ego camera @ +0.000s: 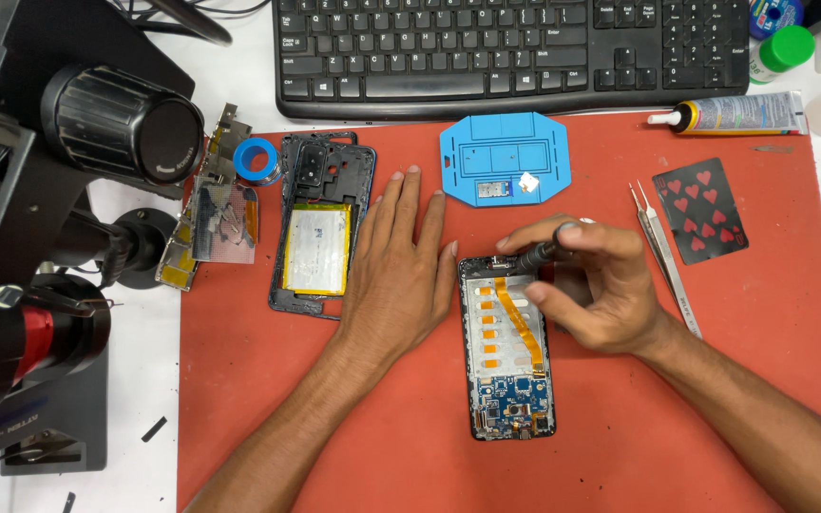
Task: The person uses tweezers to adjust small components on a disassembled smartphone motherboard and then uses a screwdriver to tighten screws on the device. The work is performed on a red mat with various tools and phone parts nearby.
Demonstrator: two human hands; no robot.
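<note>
Mid-teardown on the opened phone (pixel 510 347), lying flat on the red surface (pixel 620 446): right hand (pixel 591 290) clamped on a dark screwdriver (pixel 539 253) with its tip at the top edge, left hand (pixel 401 275) spread flat, holding nothing, just beside it. Probably working a top-edge screw, so steady straight pressure needed next. Count: one opened phone, one back frame with battery (pixel 320 223), one blue tray (pixel 505 157), one pair of tweezers (pixel 665 256), one playing card (pixel 700 209), one glue tube (pixel 743 114).

Left hand (pixel 399 275) flat on the red mat (pixel 620 446), palm down, between the phone back frame with battery (pixel 320 228) and the opened phone (pixel 510 347). Right hand (pixel 596 285) gripping a dark screwdriver (pixel 542 252), tip at the opened phone's top edge. Tweezers (pixel 667 256) and playing card (pixel 700 209) just beside. Keyboard (pixel 510 52) beyond.
</note>
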